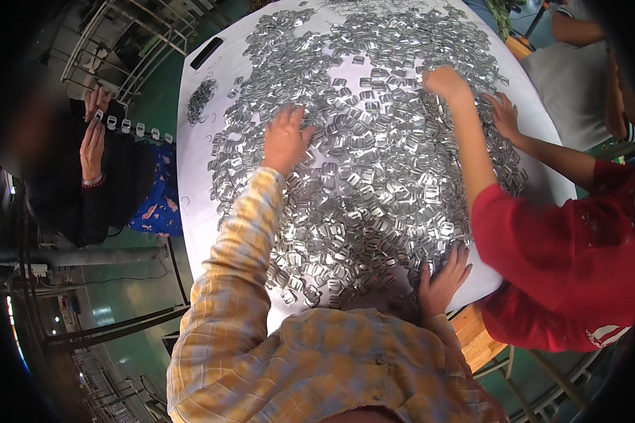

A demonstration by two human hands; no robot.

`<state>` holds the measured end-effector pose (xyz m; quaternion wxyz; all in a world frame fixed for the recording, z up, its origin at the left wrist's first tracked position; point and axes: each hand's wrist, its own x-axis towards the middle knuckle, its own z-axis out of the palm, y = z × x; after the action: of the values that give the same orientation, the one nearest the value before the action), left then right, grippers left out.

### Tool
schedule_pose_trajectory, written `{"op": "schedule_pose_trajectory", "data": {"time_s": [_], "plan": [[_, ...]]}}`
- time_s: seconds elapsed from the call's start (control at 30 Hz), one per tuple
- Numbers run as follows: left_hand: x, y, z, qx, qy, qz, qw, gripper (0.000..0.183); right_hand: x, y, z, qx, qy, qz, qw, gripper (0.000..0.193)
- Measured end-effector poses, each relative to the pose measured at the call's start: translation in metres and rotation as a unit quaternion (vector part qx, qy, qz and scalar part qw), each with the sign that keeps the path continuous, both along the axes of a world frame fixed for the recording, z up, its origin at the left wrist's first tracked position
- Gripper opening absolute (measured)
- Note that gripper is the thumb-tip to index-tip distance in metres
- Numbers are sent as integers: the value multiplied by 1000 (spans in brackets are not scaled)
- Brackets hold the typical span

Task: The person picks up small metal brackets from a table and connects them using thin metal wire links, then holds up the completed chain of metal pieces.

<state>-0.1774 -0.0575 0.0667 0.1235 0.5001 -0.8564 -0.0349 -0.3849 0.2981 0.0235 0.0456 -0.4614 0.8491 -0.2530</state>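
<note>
Many small silvery metal buckles (360,173) lie in a loose layer over a white-topped table. My left hand (286,137) reaches far out in a plaid sleeve and rests on the buckles at the left of the spread, fingers apart and pointing away from me. Near the table's front right edge, my right hand (444,280) lies beside the pile with its fingers stretched out, the tips next to the nearest buckles. No buckle shows in either hand, though the undersides of both are hidden.
A co-worker in a red shirt (550,254) reaches over the pile from the right with both hands. Another person in dark clothes (95,180) at the left holds a row of buckles. A black bar-shaped object (207,53) and a small heap of thin wire pieces (202,102) lie at the far left.
</note>
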Motion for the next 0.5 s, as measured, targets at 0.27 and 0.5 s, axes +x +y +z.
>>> {"op": "schedule_pose_trajectory", "data": {"time_s": [0.27,0.5], "plan": [[12,154,8,151,-32,-192,969,55,2,2,1,12,-5,8,1000,70],[84,183,-17,61,46,230,970,63,5,2,3,8,-10,13,1000,69]]}}
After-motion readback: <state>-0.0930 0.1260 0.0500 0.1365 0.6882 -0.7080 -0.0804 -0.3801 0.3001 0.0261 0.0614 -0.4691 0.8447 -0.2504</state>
